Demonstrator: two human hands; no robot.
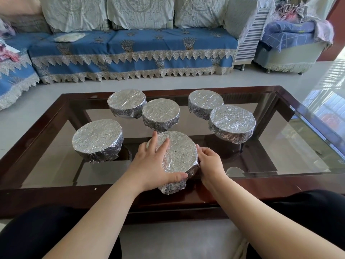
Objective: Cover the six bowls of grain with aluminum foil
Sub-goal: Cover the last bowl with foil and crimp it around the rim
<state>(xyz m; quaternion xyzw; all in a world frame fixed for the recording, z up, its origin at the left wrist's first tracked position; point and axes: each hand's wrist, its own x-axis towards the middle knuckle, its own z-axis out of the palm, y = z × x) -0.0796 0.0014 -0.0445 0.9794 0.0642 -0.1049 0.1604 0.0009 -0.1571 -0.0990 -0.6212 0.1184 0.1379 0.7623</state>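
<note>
The nearest bowl (pixel 175 159), wrapped in foil, sits at the six o'clock edge of the glass table (pixel 291 150); my left hand (pixel 155 163) lies on its top with fingers spread flat and thumb pressed to the near side, while my right hand (pixel 210 161) curls around its three o'clock side. Five other foil-covered bowls ring it: nine o'clock (pixel 98 140), eleven (pixel 127 102), twelve (pixel 161 114), one (pixel 205 102), two (pixel 232 123). A blue sofa (pixel 130 51) stands beyond.
</note>
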